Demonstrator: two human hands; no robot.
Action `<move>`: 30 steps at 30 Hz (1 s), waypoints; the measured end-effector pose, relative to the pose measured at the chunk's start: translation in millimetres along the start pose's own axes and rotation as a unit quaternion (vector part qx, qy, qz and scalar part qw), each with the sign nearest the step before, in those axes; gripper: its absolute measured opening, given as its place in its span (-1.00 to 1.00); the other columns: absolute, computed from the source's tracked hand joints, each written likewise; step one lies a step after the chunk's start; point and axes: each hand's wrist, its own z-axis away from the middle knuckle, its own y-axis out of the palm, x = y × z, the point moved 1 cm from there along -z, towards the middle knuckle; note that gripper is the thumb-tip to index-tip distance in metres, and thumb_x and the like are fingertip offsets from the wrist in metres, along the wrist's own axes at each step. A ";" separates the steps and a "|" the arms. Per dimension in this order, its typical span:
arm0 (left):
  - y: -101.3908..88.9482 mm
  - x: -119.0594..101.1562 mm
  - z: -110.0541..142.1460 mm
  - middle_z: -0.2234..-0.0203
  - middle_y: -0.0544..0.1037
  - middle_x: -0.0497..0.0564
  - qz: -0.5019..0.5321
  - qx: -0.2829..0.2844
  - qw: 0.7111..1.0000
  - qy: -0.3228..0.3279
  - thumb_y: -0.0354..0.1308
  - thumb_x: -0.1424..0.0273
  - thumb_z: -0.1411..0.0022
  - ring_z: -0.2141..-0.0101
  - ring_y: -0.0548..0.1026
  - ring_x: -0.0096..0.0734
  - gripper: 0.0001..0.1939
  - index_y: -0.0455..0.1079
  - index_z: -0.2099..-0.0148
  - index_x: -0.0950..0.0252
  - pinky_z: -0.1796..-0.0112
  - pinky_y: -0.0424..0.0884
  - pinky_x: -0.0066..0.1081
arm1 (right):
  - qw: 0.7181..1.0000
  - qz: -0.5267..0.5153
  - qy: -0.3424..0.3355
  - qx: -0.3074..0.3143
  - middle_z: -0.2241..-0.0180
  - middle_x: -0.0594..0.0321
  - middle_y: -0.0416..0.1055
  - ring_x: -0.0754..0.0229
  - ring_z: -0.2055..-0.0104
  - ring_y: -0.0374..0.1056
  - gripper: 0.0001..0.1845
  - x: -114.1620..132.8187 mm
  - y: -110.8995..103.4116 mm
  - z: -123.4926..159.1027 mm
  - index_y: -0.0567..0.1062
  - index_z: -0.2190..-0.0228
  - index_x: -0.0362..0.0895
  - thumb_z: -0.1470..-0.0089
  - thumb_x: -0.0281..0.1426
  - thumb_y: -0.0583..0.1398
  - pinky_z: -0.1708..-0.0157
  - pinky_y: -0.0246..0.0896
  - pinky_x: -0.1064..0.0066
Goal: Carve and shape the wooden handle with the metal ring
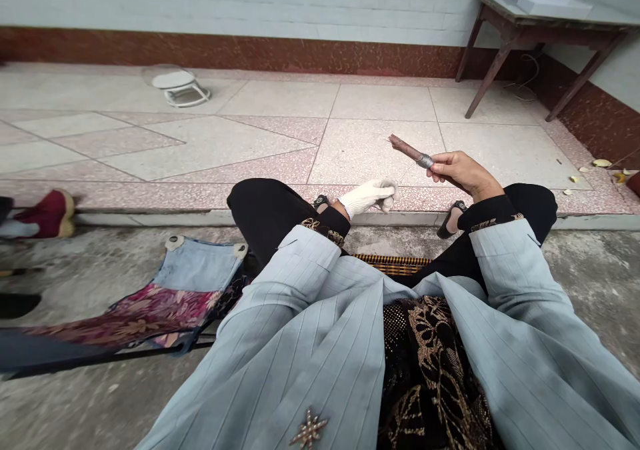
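Observation:
My right hand (463, 172) is closed around a short brown stick (405, 147) with a coil of silvery wire (425, 161) wound about it. The stick's splintered end points up and to the left, raised over the space between my knees. My left hand (371, 197) wears a white knitted glove and hovers lower, just left of the stick and apart from it. Its fingers are curled together; whatever may be inside them is hidden.
Ahead lies a raised tiled step (270, 137) with a small white stool (181, 87). A wooden table (545, 20) stands at the far right, bearing boxes. Left of me is a cloth recliner (195, 267), beside another person's red shoe (50, 217). Yellowish peel pieces (601, 163) lie at right.

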 end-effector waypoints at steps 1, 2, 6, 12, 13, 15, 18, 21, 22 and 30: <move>1.8 0.1 -0.1 0.61 0.40 -0.07 0.012 -0.001 1.000 -0.002 0.18 0.19 -0.26 0.58 0.42 -0.53 -0.70 0.39 0.26 0.38 0.44 0.41 -0.47 | 0.999 -0.004 0.009 -0.035 0.43 0.23 0.44 0.33 0.47 0.23 -0.78 -1.9 2.0 -2.0 0.56 0.38 -0.18 -0.04 -0.26 0.32 0.46 0.15 0.44; 4.3 -0.1 0.2 0.60 0.41 -0.06 0.021 -0.001 1.000 -0.006 0.19 0.19 -0.25 0.58 0.43 -0.52 -0.69 0.39 0.25 0.38 0.43 0.42 -0.46 | 0.998 -0.009 0.020 -0.060 0.45 0.23 0.43 0.33 0.48 0.23 -0.79 -4.3 5.1 -4.2 0.54 0.38 -0.18 -0.04 -0.27 0.32 0.48 0.13 0.45; 20.2 -2.4 2.9 0.58 0.46 -0.01 0.047 0.028 0.998 -0.030 0.23 0.19 -0.24 0.56 0.48 -0.48 -0.67 0.41 0.23 0.42 0.41 0.44 -0.43 | 0.992 -0.095 0.031 -0.073 0.32 0.16 0.49 0.32 0.44 0.29 -0.66 -13.5 25.0 -11.4 0.48 0.27 -0.16 -0.04 -0.16 0.32 0.48 0.20 0.47; 31.6 -0.1 1.7 0.44 0.57 0.12 0.072 0.058 0.996 -0.020 0.24 0.15 -0.22 0.47 0.55 -0.37 -0.61 0.43 0.17 0.44 0.34 0.49 -0.32 | 0.984 -0.177 0.023 -0.019 0.17 0.11 0.50 0.30 0.36 0.37 -0.45 -13.7 41.9 -14.7 0.35 0.20 -0.10 0.03 0.01 0.35 0.39 0.32 0.46; 29.9 0.1 1.8 0.39 0.58 0.15 0.062 0.058 0.996 -0.021 0.23 0.13 -0.23 0.45 0.56 -0.37 -0.59 0.44 0.15 0.44 0.32 0.49 -0.32 | 0.985 -0.170 0.026 -0.034 0.20 0.13 0.50 0.30 0.37 0.37 -0.47 -12.7 39.3 -14.6 0.35 0.21 -0.11 0.02 0.00 0.35 0.40 0.32 0.47; 24.7 -1.0 3.6 0.34 0.59 0.17 0.016 0.051 0.998 -0.028 0.19 0.10 -0.26 0.45 0.55 -0.42 -0.56 0.45 0.12 0.44 0.33 0.48 -0.38 | 0.985 -0.153 0.033 -0.079 0.26 0.15 0.50 0.31 0.39 0.37 -0.52 -11.1 29.9 -13.7 0.35 0.23 -0.12 -0.04 -0.03 0.32 0.44 0.30 0.49; 17.3 -6.4 9.6 0.41 0.57 0.11 -0.102 0.037 0.993 -0.044 0.11 0.13 -0.32 0.57 0.43 -0.59 -0.59 0.49 0.16 0.44 0.48 0.34 -0.54 | 0.977 -0.139 0.036 -0.158 0.32 0.16 0.49 0.31 0.42 0.36 -0.59 -10.9 10.6 -10.6 0.37 0.25 -0.14 -0.11 -0.08 0.29 0.49 0.27 0.50; 12.9 -11.0 16.7 0.56 0.46 -0.02 -0.188 0.022 0.981 -0.049 0.03 0.15 -0.37 0.66 0.27 -0.66 -0.58 0.51 0.20 0.42 0.58 0.17 -0.59 | 0.960 -0.138 0.026 -0.243 0.34 0.18 0.48 0.30 0.44 0.36 -0.67 -13.1 -9.7 -6.1 0.35 0.29 -0.13 -0.16 -0.13 0.23 0.53 0.26 0.50; 11.5 -11.2 18.8 0.61 0.41 -0.05 -0.198 0.013 0.979 -0.046 0.01 0.14 -0.37 0.66 0.24 -0.65 -0.57 0.51 0.21 0.41 0.59 0.15 -0.59 | 0.952 -0.138 0.016 -0.275 0.34 0.18 0.47 0.29 0.44 0.36 -0.69 -13.8 -16.2 -4.4 0.34 0.30 -0.12 -0.17 -0.13 0.21 0.54 0.26 0.50; -2.4 4.3 30.1 0.69 0.18 -0.18 -0.079 -0.087 0.993 0.034 0.10 0.03 -0.27 0.68 0.08 -0.63 -0.55 0.43 0.23 0.38 0.65 -0.01 -0.56 | 0.904 -0.157 -0.079 -0.390 0.30 0.18 0.45 0.25 0.34 0.40 -0.63 -13.2 -40.2 8.2 0.30 0.36 -0.08 -0.13 -0.05 0.20 0.53 0.29 0.49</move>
